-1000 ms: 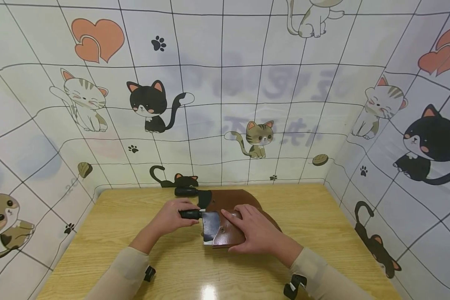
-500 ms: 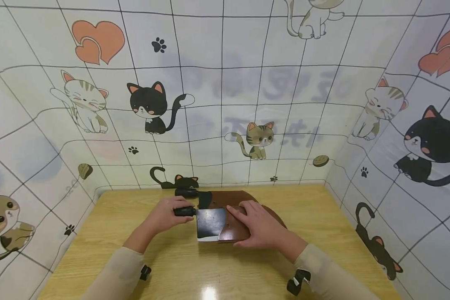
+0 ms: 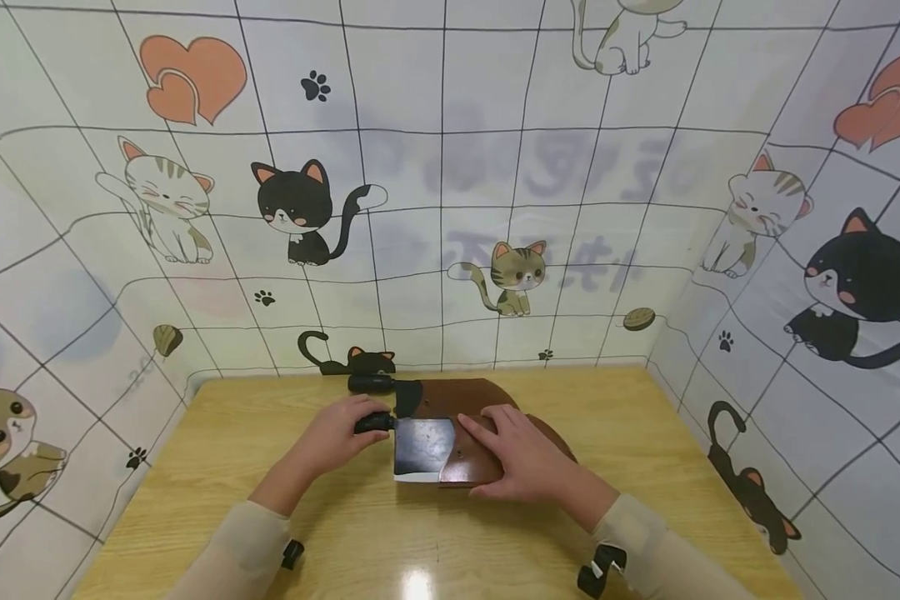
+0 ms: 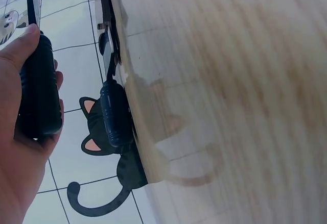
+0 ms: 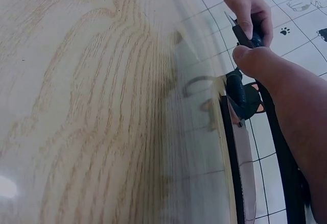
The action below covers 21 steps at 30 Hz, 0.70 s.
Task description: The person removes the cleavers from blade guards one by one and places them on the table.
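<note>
In the head view my left hand (image 3: 333, 442) grips the black handle (image 3: 373, 422) of a cleaver, its broad metal blade (image 3: 422, 446) partly out of a brown leather sheath (image 3: 471, 462). My right hand (image 3: 523, 457) holds that sheath, thumb on the near face; its other fingers are partly hidden. The left wrist view shows fingers and thumb wrapped round the ribbed handle (image 4: 41, 91). Behind lies a second cleaver, with a black handle (image 3: 371, 384) and a larger brown sheath (image 3: 457, 396) over most of its blade. The held cleaver overlaps it in the head view.
A pale wooden table (image 3: 330, 533) lies beneath, its glossy surface reflecting light. White wall coverings (image 3: 442, 183) with grid lines and cartoon cats rise at the back and both sides. A black wrist strap fitting (image 3: 602, 569) sits at the right sleeve.
More of the blade shows outside the sheath than a second ago. The cleaver has moved slightly left and the right hand with the sheath slightly right. The second cleaver has stayed put.
</note>
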Each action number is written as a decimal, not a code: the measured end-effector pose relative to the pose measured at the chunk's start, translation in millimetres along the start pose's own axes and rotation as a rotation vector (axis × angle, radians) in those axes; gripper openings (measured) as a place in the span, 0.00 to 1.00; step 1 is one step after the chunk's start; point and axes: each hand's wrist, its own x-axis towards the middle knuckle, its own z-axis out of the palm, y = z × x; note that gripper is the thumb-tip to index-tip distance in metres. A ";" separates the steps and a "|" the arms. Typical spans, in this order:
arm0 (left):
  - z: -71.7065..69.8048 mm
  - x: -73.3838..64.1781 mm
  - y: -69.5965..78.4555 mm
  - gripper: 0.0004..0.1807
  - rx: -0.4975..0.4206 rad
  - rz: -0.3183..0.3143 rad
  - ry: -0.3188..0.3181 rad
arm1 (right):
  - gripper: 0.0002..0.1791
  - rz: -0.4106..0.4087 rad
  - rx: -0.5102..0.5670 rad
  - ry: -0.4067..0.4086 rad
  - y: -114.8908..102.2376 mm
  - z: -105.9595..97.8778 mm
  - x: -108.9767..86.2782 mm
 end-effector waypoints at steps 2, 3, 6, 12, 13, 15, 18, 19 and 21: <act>1.8 -1.0 -0.3 0.21 -0.006 -0.006 0.006 | 0.64 0.005 0.003 0.000 -0.6 0.0 -0.2; 2.4 -1.3 -0.5 0.21 -0.010 -0.008 0.010 | 0.64 0.008 0.007 0.000 -0.8 0.0 -0.5; 4.0 -2.8 -0.7 0.21 -0.008 -0.010 0.024 | 0.64 0.013 0.014 0.001 -0.1 1.3 -1.6; 5.6 -4.4 -2.6 0.21 -0.056 -0.005 0.029 | 0.66 0.016 0.031 -0.007 2.9 4.9 -2.5; 5.5 -4.7 -2.9 0.21 -0.068 -0.003 0.029 | 0.66 0.018 0.033 -0.012 3.2 5.2 -2.7; 5.8 -5.3 -3.9 0.20 -0.079 0.005 0.032 | 0.67 0.022 0.043 -0.018 3.6 5.1 -3.2; 5.6 -6.8 -6.0 0.19 -0.098 0.004 0.037 | 0.67 0.031 0.065 -0.023 3.9 3.9 -4.4; 5.4 -7.5 -6.9 0.19 -0.103 0.001 0.039 | 0.67 0.034 0.075 -0.025 3.8 3.0 -5.1; 4.9 -8.7 -8.7 0.19 -0.119 -0.009 0.037 | 0.67 0.040 0.089 -0.028 3.9 1.6 -6.6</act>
